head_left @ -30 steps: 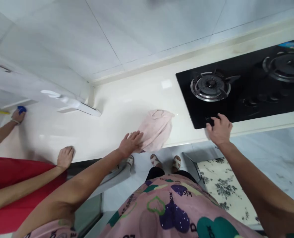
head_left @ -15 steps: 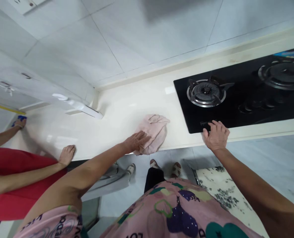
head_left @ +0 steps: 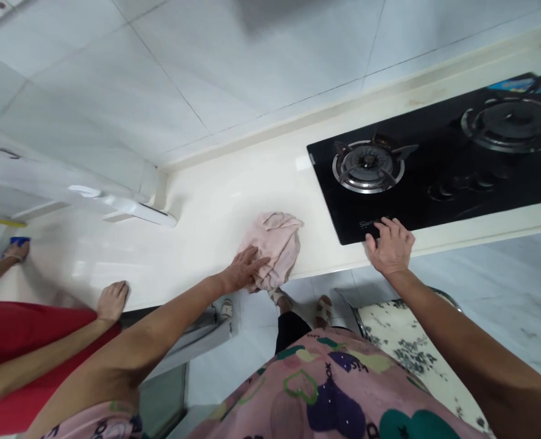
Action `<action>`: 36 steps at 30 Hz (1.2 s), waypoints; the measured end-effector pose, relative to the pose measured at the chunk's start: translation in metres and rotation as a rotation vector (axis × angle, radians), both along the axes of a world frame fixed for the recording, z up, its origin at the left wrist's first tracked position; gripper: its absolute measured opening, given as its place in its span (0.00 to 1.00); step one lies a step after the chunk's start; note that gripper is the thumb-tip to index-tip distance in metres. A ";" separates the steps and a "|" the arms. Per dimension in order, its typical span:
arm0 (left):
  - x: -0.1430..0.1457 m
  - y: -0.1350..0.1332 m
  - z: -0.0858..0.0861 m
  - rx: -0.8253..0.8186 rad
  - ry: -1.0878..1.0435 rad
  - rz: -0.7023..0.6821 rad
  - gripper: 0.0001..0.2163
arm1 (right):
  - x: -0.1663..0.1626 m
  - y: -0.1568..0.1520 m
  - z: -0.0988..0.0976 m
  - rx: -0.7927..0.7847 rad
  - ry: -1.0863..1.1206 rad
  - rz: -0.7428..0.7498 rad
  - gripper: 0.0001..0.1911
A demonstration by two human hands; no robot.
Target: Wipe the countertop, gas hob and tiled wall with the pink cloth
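A crumpled pink cloth (head_left: 282,244) lies on the white counter (head_left: 201,225), reaching its front edge; the left hand (head_left: 243,268) rests on the cloth's near left part, fingers stretched out and laid over it rather than gripping; the right hand (head_left: 393,247) touches the black stove (head_left: 417,210) at its front edge, fingers parted and slightly bent, in front of a round burner (head_left: 368,166); farther left, a co-worker's hand (head_left: 113,300) rests on the counter, the other (head_left: 18,250) at a blue thing (head_left: 21,240), its grip too small to tell.
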State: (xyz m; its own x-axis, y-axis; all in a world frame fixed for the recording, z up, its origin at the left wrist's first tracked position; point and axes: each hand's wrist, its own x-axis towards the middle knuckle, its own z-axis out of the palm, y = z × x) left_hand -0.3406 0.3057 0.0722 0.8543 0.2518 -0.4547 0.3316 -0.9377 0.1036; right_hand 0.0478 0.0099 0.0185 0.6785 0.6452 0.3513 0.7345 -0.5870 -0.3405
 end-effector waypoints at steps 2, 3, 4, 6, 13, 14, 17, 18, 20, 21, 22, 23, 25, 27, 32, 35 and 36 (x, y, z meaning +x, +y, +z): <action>0.008 -0.009 0.004 -0.007 0.015 0.038 0.41 | 0.000 0.000 0.000 -0.004 0.005 -0.007 0.23; 0.013 -0.013 0.007 -0.010 0.016 0.057 0.40 | 0.001 0.000 0.000 -0.004 0.004 -0.008 0.24; 0.019 -0.018 0.009 -0.012 0.011 0.073 0.39 | 0.001 -0.001 0.000 -0.003 0.000 -0.009 0.24; 0.034 -0.026 0.015 -0.027 -0.003 0.084 0.37 | 0.002 -0.001 -0.001 -0.004 -0.007 -0.008 0.24; 0.083 -0.036 0.031 -0.108 -0.008 -0.050 0.38 | 0.003 -0.003 -0.002 -0.016 -0.016 -0.012 0.24; 0.089 -0.040 0.030 -0.124 -0.008 -0.052 0.38 | 0.003 -0.003 -0.002 -0.010 -0.023 -0.012 0.24; 0.108 -0.058 0.019 -0.178 -0.028 -0.002 0.37 | 0.003 -0.003 -0.003 -0.006 -0.026 -0.008 0.24; 0.118 -0.065 0.014 -0.192 -0.052 0.020 0.37 | 0.003 -0.003 -0.003 -0.009 -0.021 -0.008 0.24; 0.144 -0.080 0.004 -0.227 -0.113 0.051 0.36 | 0.003 -0.003 -0.003 -0.014 -0.012 -0.009 0.23; 0.159 -0.088 0.000 -0.247 -0.145 0.062 0.36 | 0.003 -0.003 -0.002 -0.014 -0.009 -0.012 0.23; 0.175 -0.095 -0.003 -0.264 -0.175 0.076 0.36 | 0.003 -0.003 -0.002 -0.013 -0.006 -0.015 0.23; 0.191 -0.102 -0.006 -0.273 -0.202 0.095 0.36 | 0.004 -0.003 -0.001 -0.010 -0.002 -0.018 0.23; 0.216 -0.114 -0.009 -0.254 -0.243 0.147 0.38 | 0.004 -0.003 0.000 -0.011 0.009 -0.012 0.23; 0.225 -0.125 -0.009 -0.194 -0.284 0.183 0.40 | 0.005 -0.003 0.000 -0.014 0.018 -0.006 0.23; 0.177 -0.140 -0.014 -0.048 -0.410 0.148 0.39 | 0.008 -0.006 -0.002 -0.019 0.008 0.007 0.23; 0.127 -0.134 -0.015 0.017 -0.427 0.128 0.40 | 0.009 -0.009 -0.005 -0.024 0.000 0.019 0.24; 0.110 -0.128 -0.015 0.040 -0.417 0.130 0.41 | 0.009 -0.010 -0.006 -0.023 -0.003 0.017 0.25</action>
State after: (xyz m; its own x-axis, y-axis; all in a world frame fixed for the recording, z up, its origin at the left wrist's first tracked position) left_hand -0.2310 0.1774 0.0574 0.9228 0.3796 -0.0654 0.3844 -0.8970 0.2183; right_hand 0.0573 0.0002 0.0122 0.6662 0.6647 0.3383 0.7456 -0.5820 -0.3247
